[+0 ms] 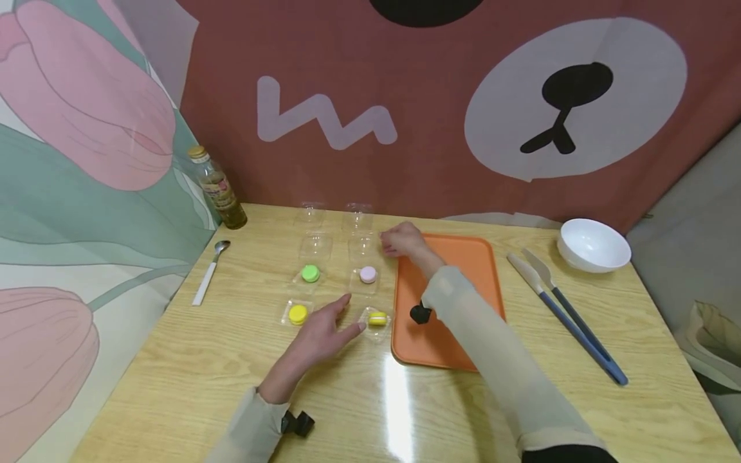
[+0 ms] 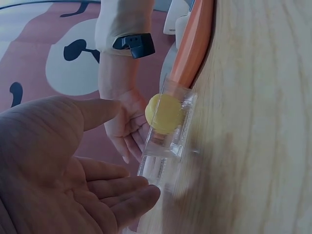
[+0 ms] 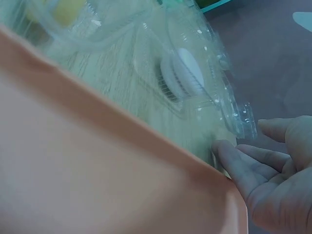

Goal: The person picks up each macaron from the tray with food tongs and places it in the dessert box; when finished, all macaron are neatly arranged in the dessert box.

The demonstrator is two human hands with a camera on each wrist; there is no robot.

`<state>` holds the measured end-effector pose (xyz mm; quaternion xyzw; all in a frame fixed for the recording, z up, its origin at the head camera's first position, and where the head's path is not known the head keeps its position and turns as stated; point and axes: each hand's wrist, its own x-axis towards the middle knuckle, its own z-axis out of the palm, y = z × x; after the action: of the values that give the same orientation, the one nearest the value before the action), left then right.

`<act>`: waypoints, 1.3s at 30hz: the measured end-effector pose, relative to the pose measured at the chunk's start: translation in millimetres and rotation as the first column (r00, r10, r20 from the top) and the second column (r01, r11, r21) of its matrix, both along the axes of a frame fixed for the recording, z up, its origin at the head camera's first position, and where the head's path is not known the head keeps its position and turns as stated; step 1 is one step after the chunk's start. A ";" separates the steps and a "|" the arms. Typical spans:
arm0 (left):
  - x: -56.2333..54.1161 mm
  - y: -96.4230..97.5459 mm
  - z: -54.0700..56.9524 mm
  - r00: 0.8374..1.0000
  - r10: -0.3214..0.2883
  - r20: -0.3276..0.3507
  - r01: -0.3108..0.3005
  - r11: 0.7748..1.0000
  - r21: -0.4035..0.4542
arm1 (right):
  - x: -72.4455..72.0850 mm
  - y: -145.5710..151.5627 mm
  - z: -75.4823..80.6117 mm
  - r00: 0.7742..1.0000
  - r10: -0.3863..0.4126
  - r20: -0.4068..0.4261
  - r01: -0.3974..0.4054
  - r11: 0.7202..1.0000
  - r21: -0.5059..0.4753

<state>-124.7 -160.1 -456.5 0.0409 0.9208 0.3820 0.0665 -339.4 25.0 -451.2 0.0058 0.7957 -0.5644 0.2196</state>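
Note:
My left hand (image 1: pixel 318 331) hovers palm inward, fingers spread, between two clear plastic boxes with yellow macarons. One yellow macaron (image 1: pixel 298 314) lies flat on its left; the other yellow macaron (image 1: pixel 377 319), on edge with its cream filling showing, is by the thumb. In the left wrist view that macaron (image 2: pixel 165 113) sits beyond the thumb and fingers. My right hand (image 1: pixel 403 241) reaches over the orange tray's far left corner, beside the raised lid (image 1: pixel 363 245) of the box with the lilac macaron (image 1: pixel 368 274). Its thumb and fingers (image 3: pixel 234 163) stand apart, holding nothing. A green macaron (image 1: pixel 311 273) sits left of the lilac one.
The orange tray (image 1: pixel 463 257) lies under my right forearm. Right of it are two spreading knives (image 1: pixel 570 315) and a white bowl (image 1: pixel 594 245). A spoon (image 1: pixel 210 272) and a glass bottle (image 1: pixel 220 193) stand at left. A printed cloth (image 1: pixel 324 173) hangs behind the table.

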 end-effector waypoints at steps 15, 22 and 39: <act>-1.4 -1.9 -3.4 0.999 -0.026 -0.022 0.026 1.000 0.013 | 2.5 -8.0 -6.9 0.997 -0.046 0.056 0.049 0.998 -0.046; -3.1 -0.2 -5.3 1.000 -0.001 -0.020 0.001 1.000 -0.022 | 3.2 -10.8 -9.2 0.996 -0.064 0.058 0.067 0.996 -0.052; -3.9 -2.0 -9.4 0.998 0.064 0.027 -0.064 0.998 0.000 | 2.0 -13.8 -14.2 0.986 -0.104 0.128 0.123 0.980 -0.154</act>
<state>-128.7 -162.1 -465.9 0.0063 0.9205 0.3850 0.0666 -337.4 11.2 -465.4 0.0671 0.7313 -0.6372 0.2339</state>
